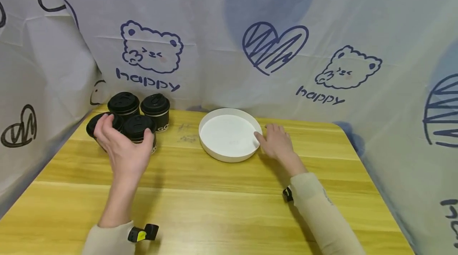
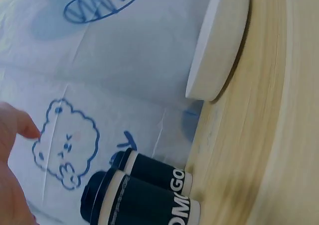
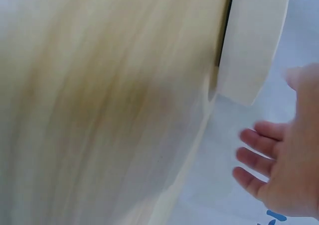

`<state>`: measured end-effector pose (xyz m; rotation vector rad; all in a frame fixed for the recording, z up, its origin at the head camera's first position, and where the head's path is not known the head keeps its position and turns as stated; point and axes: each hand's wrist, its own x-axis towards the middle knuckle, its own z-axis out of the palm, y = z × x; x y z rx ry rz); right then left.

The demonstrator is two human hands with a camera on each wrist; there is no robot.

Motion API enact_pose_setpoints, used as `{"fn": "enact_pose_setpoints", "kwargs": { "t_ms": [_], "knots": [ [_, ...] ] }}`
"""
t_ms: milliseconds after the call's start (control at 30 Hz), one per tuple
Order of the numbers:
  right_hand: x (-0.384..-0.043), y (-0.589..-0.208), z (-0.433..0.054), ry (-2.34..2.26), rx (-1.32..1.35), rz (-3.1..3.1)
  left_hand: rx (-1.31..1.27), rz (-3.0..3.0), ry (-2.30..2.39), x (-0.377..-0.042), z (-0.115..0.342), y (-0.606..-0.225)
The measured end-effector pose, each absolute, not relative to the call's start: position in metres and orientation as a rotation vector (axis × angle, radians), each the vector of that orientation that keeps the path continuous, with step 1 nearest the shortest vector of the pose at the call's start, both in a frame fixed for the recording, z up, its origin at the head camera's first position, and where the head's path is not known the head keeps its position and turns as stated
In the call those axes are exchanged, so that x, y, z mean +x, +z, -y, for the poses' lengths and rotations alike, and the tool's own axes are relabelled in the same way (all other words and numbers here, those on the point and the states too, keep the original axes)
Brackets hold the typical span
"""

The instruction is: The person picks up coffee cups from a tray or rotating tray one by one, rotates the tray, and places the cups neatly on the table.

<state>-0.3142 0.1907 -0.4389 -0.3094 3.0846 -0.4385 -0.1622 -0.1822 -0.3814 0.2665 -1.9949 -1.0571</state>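
Several black paper cups with black lids stand grouped at the table's back left. My left hand (image 1: 125, 149) is in front of and above them, thumb and fingers spread apart with nothing between them. In the head view it overlaps the front cup (image 1: 138, 127) and the left cup (image 1: 94, 124). White lettering shows on the nearer cup (image 2: 149, 200) in the left wrist view. A round white tray (image 1: 229, 156) with a low rim lies at the back middle. Beside its right rim is my right hand (image 1: 278, 143), thumb toward the rim, fingers loosely extended (image 3: 294, 160).
The wooden table (image 1: 214, 207) ends at a hanging white sheet (image 1: 211, 64) with blue drawings, which also closes off both sides. Two more cups, a back-left one (image 1: 123, 104) and a back-right one (image 1: 156, 108), stand close to that sheet.
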Motion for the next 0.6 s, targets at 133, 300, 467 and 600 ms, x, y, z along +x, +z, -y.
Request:
{"fn": "enact_pose_setpoints", "kwargs": {
  "t_ms": [133,300,467,600],
  "knots": [
    [-0.311,-0.434,-0.189,-0.586,-0.325,-3.182,0.005,2.070,-0.925,-0.181,0.177,-0.382],
    [-0.304,-0.432,-0.186,-0.691,-0.378,-3.260,-0.151,2.282,-0.745,-0.206,0.168,-0.388],
    [-0.296,-0.434,-0.185,-0.619,-0.444,-3.295,-0.214,2.564,-0.554,-0.225,0.160,-0.397],
    [-0.292,-0.436,-0.187,-0.496,-0.422,-3.248,-0.198,2.779,-0.464,-0.236,0.153,-0.408]
  ]
}}
